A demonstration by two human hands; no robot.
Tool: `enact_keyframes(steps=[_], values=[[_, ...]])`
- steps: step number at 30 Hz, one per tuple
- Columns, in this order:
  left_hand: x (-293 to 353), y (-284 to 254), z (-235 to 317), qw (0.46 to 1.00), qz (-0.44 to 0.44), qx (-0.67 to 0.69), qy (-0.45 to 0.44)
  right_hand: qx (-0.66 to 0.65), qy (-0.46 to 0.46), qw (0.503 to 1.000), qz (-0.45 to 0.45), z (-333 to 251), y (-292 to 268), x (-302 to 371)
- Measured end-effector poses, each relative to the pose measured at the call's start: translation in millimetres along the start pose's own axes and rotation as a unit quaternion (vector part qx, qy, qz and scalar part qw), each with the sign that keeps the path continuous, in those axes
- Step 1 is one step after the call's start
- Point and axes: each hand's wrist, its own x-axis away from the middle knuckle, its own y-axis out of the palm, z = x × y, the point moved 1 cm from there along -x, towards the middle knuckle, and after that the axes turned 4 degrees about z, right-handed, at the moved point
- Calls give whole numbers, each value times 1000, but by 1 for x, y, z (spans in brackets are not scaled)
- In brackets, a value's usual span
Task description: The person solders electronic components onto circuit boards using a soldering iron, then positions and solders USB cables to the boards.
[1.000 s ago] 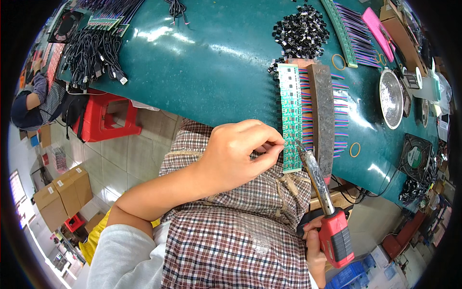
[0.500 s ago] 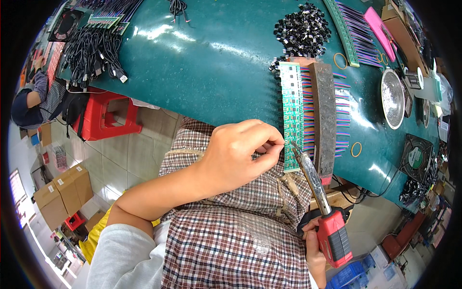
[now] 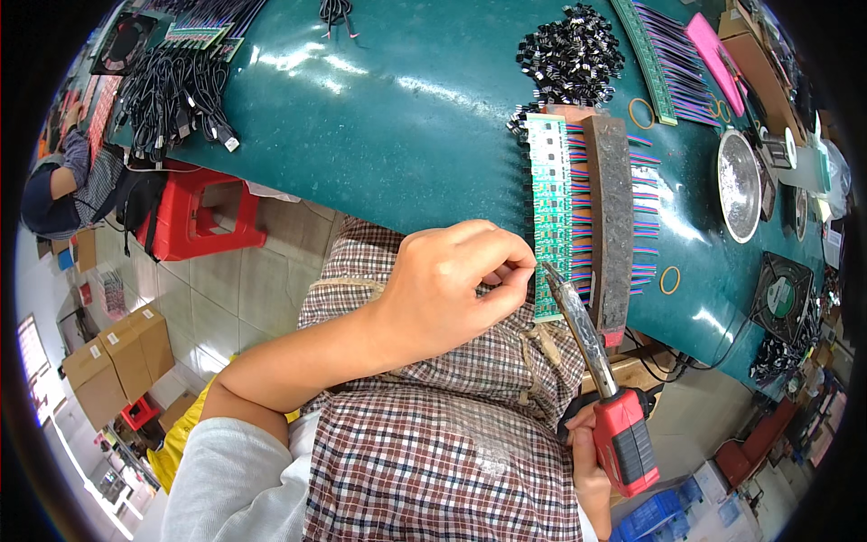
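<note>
A long green circuit board panel [image 3: 553, 194] lies at the table's near edge, with red, blue and black wires [image 3: 643, 221] running out to its right. A dark heavy bar [image 3: 610, 208] rests across those wires. My left hand [image 3: 461, 280] is at the board's left edge, thumb and forefinger pinched together; what is between them is too small to make out. My right hand [image 3: 589, 452] grips a red and black soldering iron [image 3: 623, 443]. Its tip reaches the board's left edge, right by my left fingertips. Small black connectors line that edge, partly hidden by the hand.
Beyond the board lies a heap of small black connectors [image 3: 569, 56]. A metal bowl [image 3: 739, 185], a solder spool [image 3: 778, 149] and a fan [image 3: 782, 294] stand to the right. Bundled black cables [image 3: 176, 104] lie at the far left, near a red stool [image 3: 203, 221] and another person [image 3: 68, 194].
The soldering iron's tip has shifted slightly left, from over the board toward its left edge and my left fingertips. My left hand keeps its pinch in nearly the same place.
</note>
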Motion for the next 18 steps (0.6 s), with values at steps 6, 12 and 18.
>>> enact_keyframes(steps=[6, 12, 18], values=[[0, 0, 0, 1000, 1, -7, 8, -10, 10, 1000, -5, 5, 1, 2], [0, 0, 0, 1000, -2, -7, 1, 9, -7, 1000, -8, 11, 0, 5], [0, 0, 0, 1000, 0, -4, -3, 35, -15, 999, -13, 10, -4, 7]])
